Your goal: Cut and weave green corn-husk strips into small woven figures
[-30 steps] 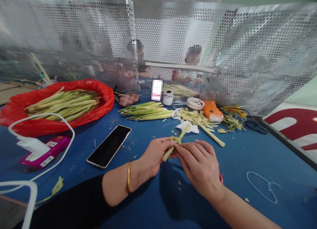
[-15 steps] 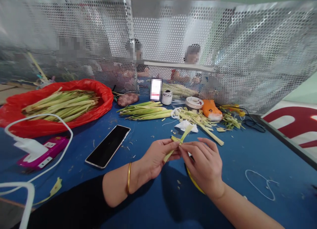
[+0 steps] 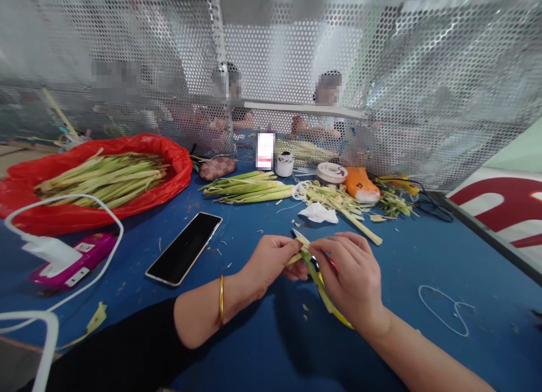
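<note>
My left hand (image 3: 271, 262) pinches a short pale green leaf strip (image 3: 295, 257) just above the blue table (image 3: 254, 347). My right hand (image 3: 353, 279) is closed round a pair of scissors (image 3: 326, 301) with yellow and red handles. The blade tip pokes up at the strip between my two hands. A gold bangle (image 3: 221, 299) sits on my left wrist.
A black phone (image 3: 184, 248) lies left of my hands. A red bag (image 3: 25, 211) holds green stalks; more stalks (image 3: 245, 187) and trimmings (image 3: 339, 203) lie further back. A pink power strip (image 3: 74, 265) with white cable, a white string loop (image 3: 444, 310), tape rolls and perforated metal screens surround; people sit behind.
The long upright end of the leaf strip is gone from between my hands. My right hand has brought the scissors up to the strip, the blade now showing.
</note>
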A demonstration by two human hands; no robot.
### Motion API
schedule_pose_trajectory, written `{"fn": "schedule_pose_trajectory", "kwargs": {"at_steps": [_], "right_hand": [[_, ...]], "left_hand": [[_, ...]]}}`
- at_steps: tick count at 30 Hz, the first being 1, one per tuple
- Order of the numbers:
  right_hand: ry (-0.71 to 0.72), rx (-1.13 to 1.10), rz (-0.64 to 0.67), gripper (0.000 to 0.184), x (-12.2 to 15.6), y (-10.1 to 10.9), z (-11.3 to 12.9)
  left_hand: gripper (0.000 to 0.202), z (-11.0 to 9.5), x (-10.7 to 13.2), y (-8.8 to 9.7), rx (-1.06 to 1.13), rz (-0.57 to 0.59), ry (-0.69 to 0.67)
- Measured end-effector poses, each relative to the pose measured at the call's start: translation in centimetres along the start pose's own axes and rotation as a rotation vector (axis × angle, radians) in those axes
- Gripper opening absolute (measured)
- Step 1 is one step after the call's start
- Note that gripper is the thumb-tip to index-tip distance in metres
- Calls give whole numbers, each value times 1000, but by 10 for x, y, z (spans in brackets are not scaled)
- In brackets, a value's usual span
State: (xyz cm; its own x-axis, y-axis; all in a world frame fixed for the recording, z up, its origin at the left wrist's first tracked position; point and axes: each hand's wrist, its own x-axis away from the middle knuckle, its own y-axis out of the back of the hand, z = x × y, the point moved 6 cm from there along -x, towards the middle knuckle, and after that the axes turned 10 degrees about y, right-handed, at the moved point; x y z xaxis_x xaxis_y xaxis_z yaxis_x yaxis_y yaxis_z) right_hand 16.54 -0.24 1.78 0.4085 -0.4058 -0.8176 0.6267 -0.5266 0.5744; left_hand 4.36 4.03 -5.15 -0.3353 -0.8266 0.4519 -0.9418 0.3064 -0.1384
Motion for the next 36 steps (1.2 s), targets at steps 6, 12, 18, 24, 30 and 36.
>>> {"fn": "schedule_pose_trajectory", "kwargs": {"at_steps": [6, 12, 18, 24, 30, 36], "right_hand": [[70, 39, 18, 9, 1, -1, 10], [168, 93, 58, 15, 2, -3, 20], [244, 189, 106, 18, 6, -5, 19], [358, 235, 97, 19, 8, -3, 26], [344, 270, 135, 22, 5, -8, 28], [532, 181, 237, 26, 10, -23, 39]], "left_hand": [[26, 1, 0, 4, 32, -85, 4], [17, -3, 4, -2, 199, -15, 55], [10, -3, 3, -2, 349, 68, 109], [17, -9, 8, -2, 331, 53, 52], [24, -9, 6, -2, 396, 65, 58], [24, 7, 1, -2, 343, 30, 65]]}}
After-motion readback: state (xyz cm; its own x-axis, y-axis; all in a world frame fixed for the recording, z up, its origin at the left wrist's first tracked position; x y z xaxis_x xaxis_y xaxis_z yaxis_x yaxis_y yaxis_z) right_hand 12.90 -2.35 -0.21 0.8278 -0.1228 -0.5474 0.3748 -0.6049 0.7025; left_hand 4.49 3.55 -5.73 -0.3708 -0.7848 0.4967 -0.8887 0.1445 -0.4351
